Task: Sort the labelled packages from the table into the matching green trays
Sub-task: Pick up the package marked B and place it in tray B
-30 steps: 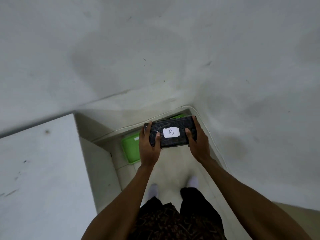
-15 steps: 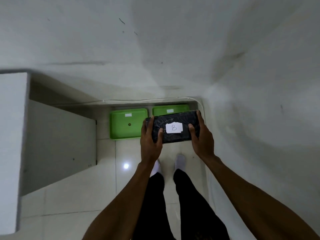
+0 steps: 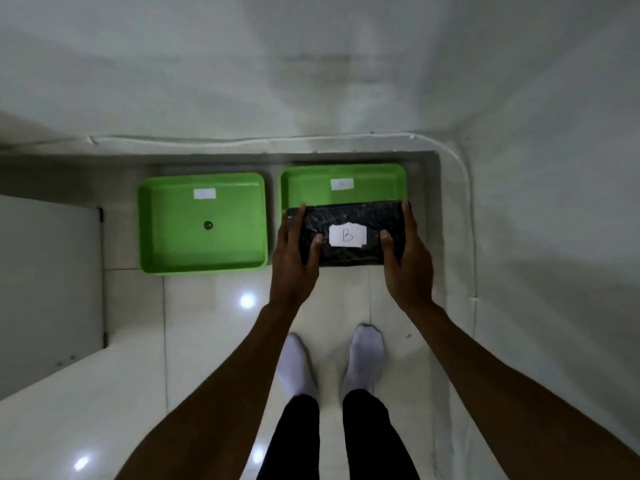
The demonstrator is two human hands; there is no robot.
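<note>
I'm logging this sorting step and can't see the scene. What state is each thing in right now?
Black wrapped package with white B label: held level over the right tray, label up.
Left hand: gripping the package's left end.
Right hand: gripping its right end.
Left green plastic tray: on the floor, holds only a small dark round thing, label unreadable.
Right green plastic tray: on the floor, partly hidden, label unreadable.

Glossy white tiled floor (image 3: 207,341) — carrying two green trays side by side against the wall: left tray (image 3: 166,251), right tray (image 3: 311,178), plus two white-socked feet (image 3: 298,362).
</note>
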